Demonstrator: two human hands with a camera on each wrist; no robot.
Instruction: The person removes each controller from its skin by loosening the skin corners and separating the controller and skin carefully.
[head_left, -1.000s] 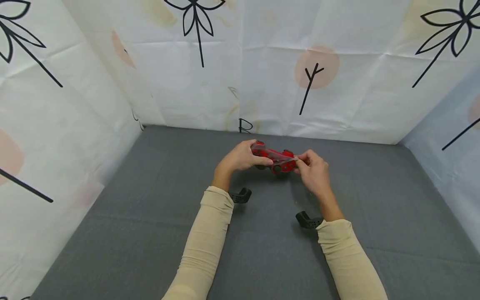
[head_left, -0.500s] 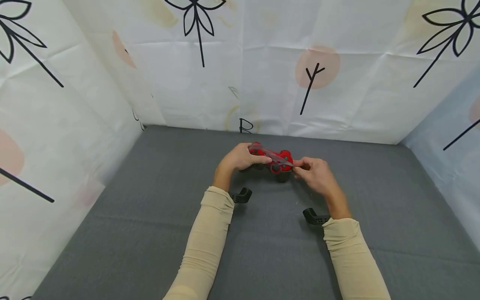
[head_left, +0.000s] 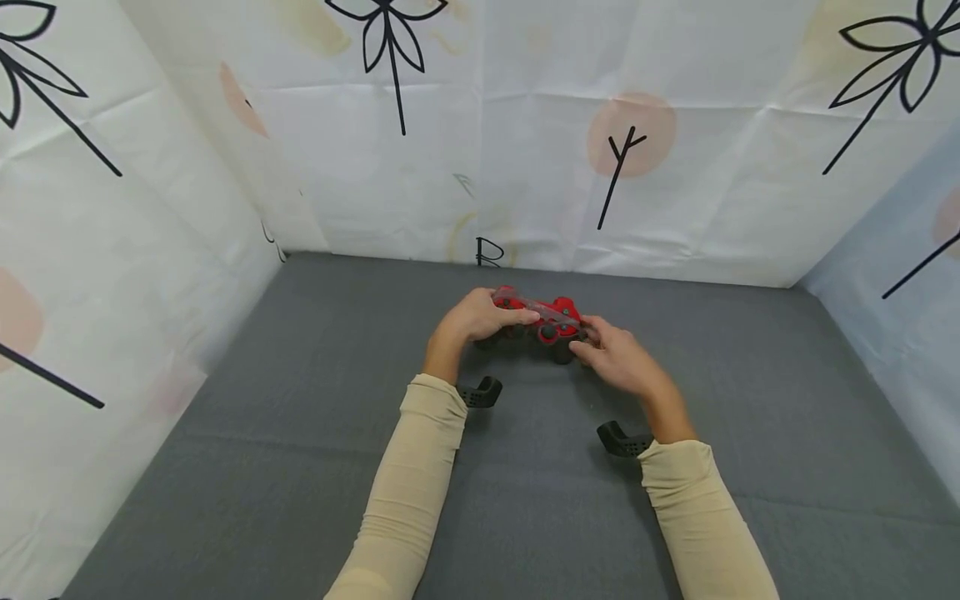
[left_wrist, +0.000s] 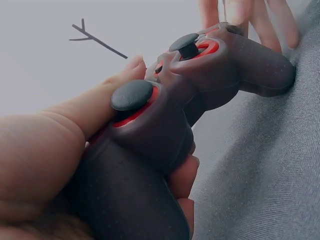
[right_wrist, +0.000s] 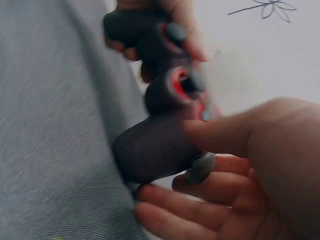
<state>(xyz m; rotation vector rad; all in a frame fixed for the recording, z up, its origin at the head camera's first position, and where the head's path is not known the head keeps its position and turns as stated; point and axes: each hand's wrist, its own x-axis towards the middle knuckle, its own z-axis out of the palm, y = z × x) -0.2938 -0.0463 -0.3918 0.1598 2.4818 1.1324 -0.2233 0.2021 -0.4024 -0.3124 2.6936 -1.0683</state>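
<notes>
A red and black game controller, with two black thumbsticks, is held just over the grey cloth. My left hand grips its left end, thumb across the front; in the left wrist view the fingers curl under the dark handle. A clear strip runs slantwise over the controller's face, its left end near my left hand. My right hand is at the right end, thumb on the dark handle and fingers behind it. A small greyish piece shows at the right fingers, its kind unclear.
Grey cloth covers the table. Pale curtains with leaf drawings stand behind and at both sides. Black wrist mounts stick out from both wrists, low over the cloth.
My right hand pinched the strip's end and drew it right and down; now it has moved back in and taken the controller's right end. My left hand kept its grip, shifting slightly left.
</notes>
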